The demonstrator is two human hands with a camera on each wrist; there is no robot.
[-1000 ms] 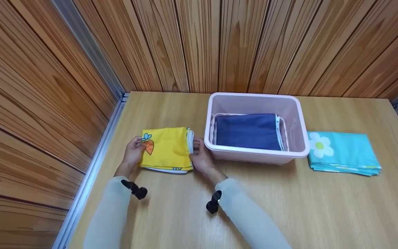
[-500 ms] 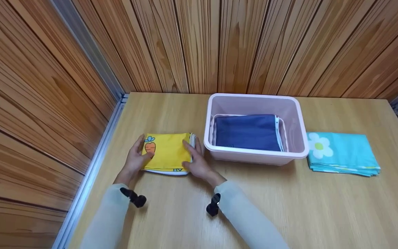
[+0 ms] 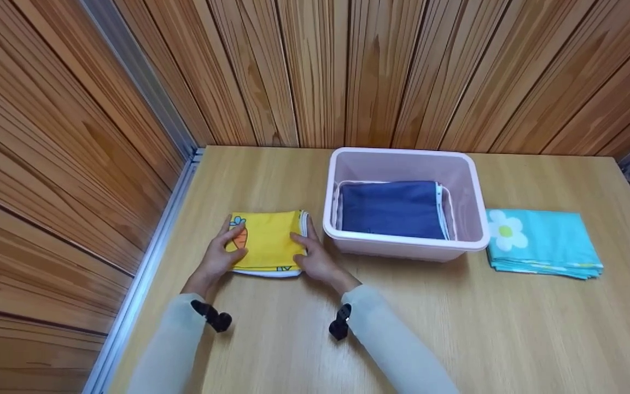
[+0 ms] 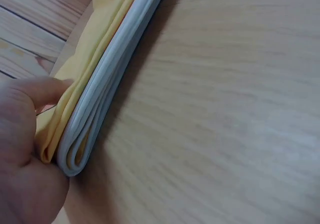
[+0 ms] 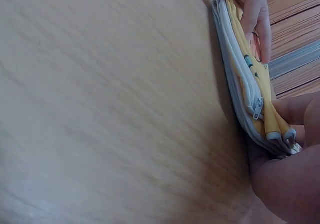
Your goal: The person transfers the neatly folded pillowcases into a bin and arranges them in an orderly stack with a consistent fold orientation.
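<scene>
From my end, I see the yellow cloth [image 3: 268,241], folded into a thick pad, lying on the table [image 3: 402,334] to the left of the bin [image 3: 402,249]. My left hand [image 3: 216,258] grasps its left end, thumb and a finger on top, partly over the carrot print. My right hand [image 3: 319,262] grasps the opposite end, thumb and forefinger on top and other fingers along the far edge, just beside the bin. The right wrist view shows me a zip pull [image 5: 258,109] near that end; the left wrist view shows white layers stacked under the yellow top. In the bin lies a navy cloth [image 3: 391,209], and just right of the bin a folded turquoise cloth [image 3: 553,238] with a white flower.
</scene>
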